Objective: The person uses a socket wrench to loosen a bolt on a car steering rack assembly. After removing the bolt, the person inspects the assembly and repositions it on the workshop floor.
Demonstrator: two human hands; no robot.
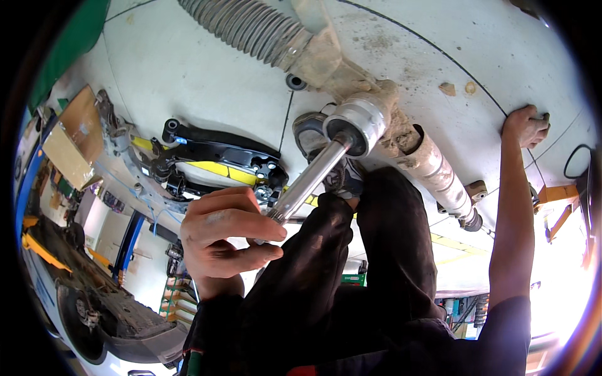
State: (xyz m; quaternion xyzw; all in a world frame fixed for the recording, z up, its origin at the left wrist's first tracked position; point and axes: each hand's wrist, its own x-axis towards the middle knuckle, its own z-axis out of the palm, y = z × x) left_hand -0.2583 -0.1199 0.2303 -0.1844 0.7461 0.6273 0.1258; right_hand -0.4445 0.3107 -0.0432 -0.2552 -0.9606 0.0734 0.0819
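My left hand (pixel 226 232) is closed around the splined lower end of a shiny metal shaft (pixel 313 172), which comes out of a round aluminium fitting (pixel 364 116) with a dark centre on a dirt-caked steering rack (pixel 439 185). A ribbed rubber bellows (pixel 244 25) runs from that rack to the upper edge. My right hand (pixel 527 128) rests on the pale floor (pixel 439 56) at the right, its fingers curled; what is under them is hidden. My legs and a shoe are beneath the fitting and shaft.
Black control arms (pixel 219 144) and other metal parts lie at the left on yellow floor markings. A cardboard box (pixel 75 138), a blue lift post (pixel 128 244) and a car underside (pixel 75 301) are farther left. An orange object (pixel 558 194) stands at the right.
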